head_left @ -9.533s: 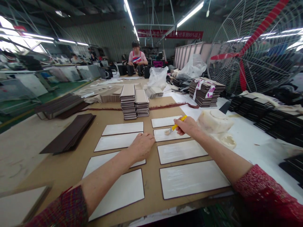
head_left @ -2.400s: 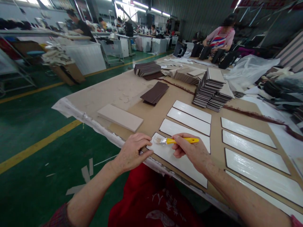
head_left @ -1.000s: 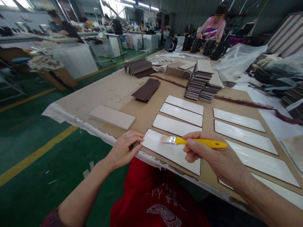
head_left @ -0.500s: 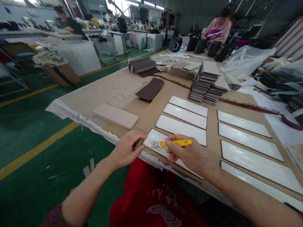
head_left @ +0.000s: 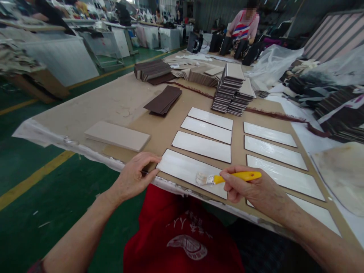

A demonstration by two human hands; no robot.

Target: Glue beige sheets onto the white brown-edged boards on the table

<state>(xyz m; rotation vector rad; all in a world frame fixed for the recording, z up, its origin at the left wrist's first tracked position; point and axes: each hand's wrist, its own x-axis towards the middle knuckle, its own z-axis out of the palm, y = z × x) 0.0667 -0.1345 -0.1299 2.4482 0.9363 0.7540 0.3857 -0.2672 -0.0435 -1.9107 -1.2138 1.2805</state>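
Observation:
My right hand (head_left: 247,185) is closed round the yellow handle of a paintbrush (head_left: 237,176). Its bristles, whitish and wet-looking, rest on a white-coated panel (head_left: 184,167) with a thin dark border, right of the panel's middle. At the panel's left end my left hand (head_left: 139,172) pinches the corner between thumb and fingers, close to the table's front edge. Beyond this panel, several more white-coated panels (head_left: 201,147) lie in a column, and a second column with a glossy white surface (head_left: 284,174) lies to the right.
A stack of beige boards (head_left: 118,134) lies left on the table (head_left: 93,102). Dark brown strips (head_left: 163,100) are fanned out behind it. Taller stacked panels (head_left: 229,91) stand farther back. A co-worker (head_left: 243,26) stands at the far end beside black bags (head_left: 241,49).
The brush in my right hand has moved from the panel's left end to right of its middle. My left hand stays at the left corner. The whole view has shifted right.

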